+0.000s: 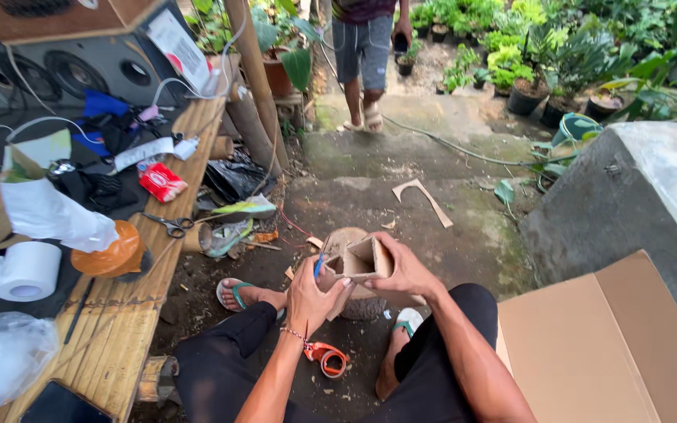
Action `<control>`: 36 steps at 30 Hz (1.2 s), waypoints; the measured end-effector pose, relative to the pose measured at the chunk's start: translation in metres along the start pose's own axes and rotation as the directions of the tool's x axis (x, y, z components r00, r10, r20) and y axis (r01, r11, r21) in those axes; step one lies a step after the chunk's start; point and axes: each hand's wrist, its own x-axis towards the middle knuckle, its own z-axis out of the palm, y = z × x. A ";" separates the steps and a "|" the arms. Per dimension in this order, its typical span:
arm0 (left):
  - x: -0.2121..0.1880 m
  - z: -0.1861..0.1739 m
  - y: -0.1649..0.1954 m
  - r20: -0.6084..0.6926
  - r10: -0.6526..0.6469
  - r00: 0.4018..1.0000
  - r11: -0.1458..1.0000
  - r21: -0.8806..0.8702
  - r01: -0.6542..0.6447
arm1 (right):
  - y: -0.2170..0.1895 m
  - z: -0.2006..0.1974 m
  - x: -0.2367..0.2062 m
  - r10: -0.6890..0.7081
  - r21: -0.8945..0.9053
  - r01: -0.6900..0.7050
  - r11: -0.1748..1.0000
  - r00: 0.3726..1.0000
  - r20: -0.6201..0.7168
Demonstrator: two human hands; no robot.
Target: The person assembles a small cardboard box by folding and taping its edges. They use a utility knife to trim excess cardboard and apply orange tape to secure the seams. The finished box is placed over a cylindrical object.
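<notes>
both hands grip a small cardboard box point(363, 260) above the knees, left hand point(313, 294) also pinching a blue pen point(319, 265), right hand point(405, 270) clasping its side, best held square while marking, scissors point(172, 225) lying on the counter point(131, 329).

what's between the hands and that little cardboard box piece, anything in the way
Nothing visible. Both hands already grip the small cardboard box: the left hand on its left side with a blue pen tucked in the fingers, the right hand on its right side.
</notes>
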 end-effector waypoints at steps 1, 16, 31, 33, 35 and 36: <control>-0.001 -0.004 0.002 -0.022 0.001 1.000 1.000 0.015 -0.001 | -0.001 0.004 0.000 -0.010 0.009 0.010 1.000 1.000 0.006; -0.009 -0.019 -0.026 0.289 -0.205 0.935 0.972 -0.056 0.230 | -0.003 0.027 0.011 -0.082 -0.152 0.103 0.983 0.987 0.141; 0.002 -0.047 -0.004 0.185 -0.166 0.969 0.932 -0.290 0.215 | -0.016 0.018 0.026 -0.050 0.192 0.015 0.981 0.983 0.179; 0.003 -0.053 -0.001 0.198 -0.166 0.966 0.902 -0.366 0.230 | -0.024 0.018 0.029 -0.114 0.166 0.089 0.982 0.983 0.147; 0.002 -0.059 0.000 0.231 -0.195 0.953 0.849 -0.447 0.282 | -0.033 0.021 0.032 -0.147 0.107 0.134 0.985 0.981 0.125; 0.001 -0.064 -0.001 0.237 -0.229 0.944 0.858 -0.409 0.311 | -0.038 0.022 0.032 -0.147 0.061 0.140 0.988 0.982 0.117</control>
